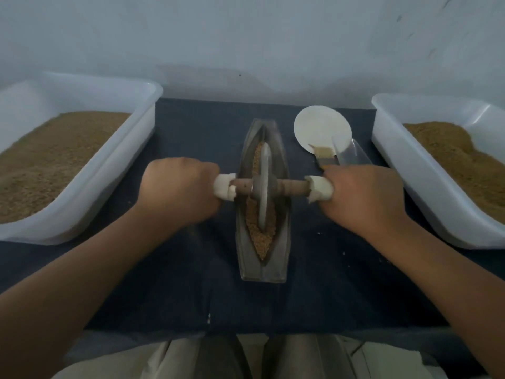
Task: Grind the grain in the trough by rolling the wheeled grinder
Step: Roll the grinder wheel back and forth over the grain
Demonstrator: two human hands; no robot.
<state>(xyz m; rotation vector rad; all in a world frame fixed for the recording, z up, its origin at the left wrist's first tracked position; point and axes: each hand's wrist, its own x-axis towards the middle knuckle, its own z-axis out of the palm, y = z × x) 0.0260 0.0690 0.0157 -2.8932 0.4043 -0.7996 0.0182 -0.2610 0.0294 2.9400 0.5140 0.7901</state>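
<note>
Both fists curl round the white-wrapped axle ends, left hand (177, 187) and right hand (363, 195) level, the wheeled grinder (264, 187) standing midway along the trough (262, 266) on the grain (259, 236). I should press evenly, wheel upright, rolling the groove's full length.

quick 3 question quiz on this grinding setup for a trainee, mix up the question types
1. True or false: the left hand and the right hand each grip a wrapped handle of the wheeled grinder.
2. Where does the grinder's wheel stand? A. in the trough, on the grain; B. on the bare cloth; C. in a tub.
3. Fill in: the brush lies nearer the ___ hand.

Key: 1 true; 2 A; 3 right.
</note>
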